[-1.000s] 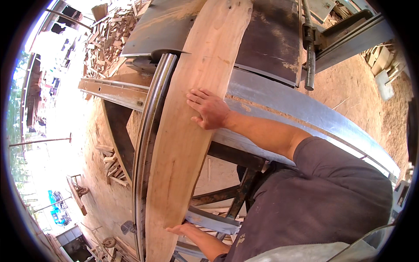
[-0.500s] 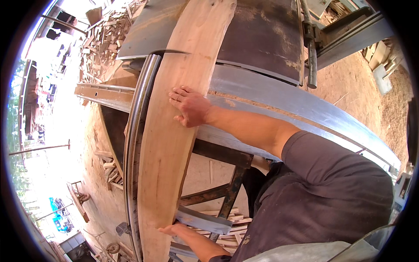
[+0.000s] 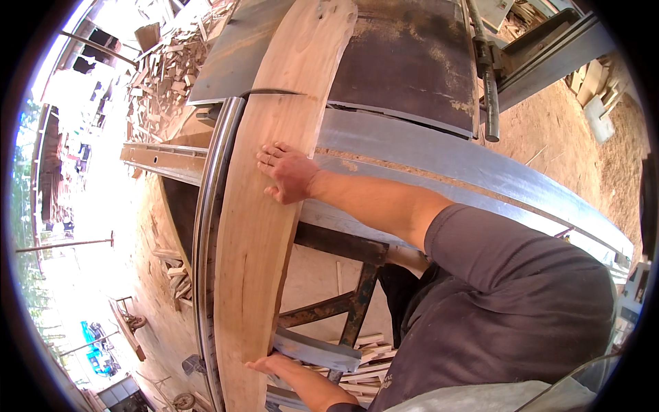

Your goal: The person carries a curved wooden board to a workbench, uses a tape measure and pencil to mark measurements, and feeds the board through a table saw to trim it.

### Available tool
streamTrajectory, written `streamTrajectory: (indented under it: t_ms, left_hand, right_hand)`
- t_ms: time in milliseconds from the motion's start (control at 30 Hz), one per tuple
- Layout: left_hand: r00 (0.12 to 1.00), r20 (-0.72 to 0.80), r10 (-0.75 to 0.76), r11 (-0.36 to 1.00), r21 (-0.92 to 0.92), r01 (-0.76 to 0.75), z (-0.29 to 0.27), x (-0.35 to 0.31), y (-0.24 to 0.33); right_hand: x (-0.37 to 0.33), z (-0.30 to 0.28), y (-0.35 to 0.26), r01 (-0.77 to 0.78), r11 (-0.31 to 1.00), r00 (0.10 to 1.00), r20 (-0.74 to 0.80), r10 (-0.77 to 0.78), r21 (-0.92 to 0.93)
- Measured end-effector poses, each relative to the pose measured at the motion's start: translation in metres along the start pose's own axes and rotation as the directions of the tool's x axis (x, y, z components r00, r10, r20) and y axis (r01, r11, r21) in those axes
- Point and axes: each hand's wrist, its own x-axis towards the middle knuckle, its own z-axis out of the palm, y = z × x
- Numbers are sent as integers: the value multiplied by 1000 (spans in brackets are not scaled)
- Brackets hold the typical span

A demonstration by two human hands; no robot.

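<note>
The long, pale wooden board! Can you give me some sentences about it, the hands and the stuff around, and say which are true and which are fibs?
1. The bare right hand lies on the long, pale wooden board. True.
2. The left hand wears a red glove. False: it is bare.
3. A narrow, shiny metal rail runs along the board's left side. True.
4. The two hands touch each other. False: they are apart, the right hand higher up in the picture.
5. A heap of small, pale wood scraps lies toward the top left. True.
</note>
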Motion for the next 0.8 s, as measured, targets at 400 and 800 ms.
streamTrajectory:
  t_ms: [400,800]
  left_hand:
    - [979,0,206,951,235,-200,15,117,-6]
    - [941,15,338,859,404,-315,29,66,-2]
  right_hand:
    - [33,13,-11,21,999,1000,-6,-21,33]
    - [-195,-136,78,-411,757,877,-8,481,508]
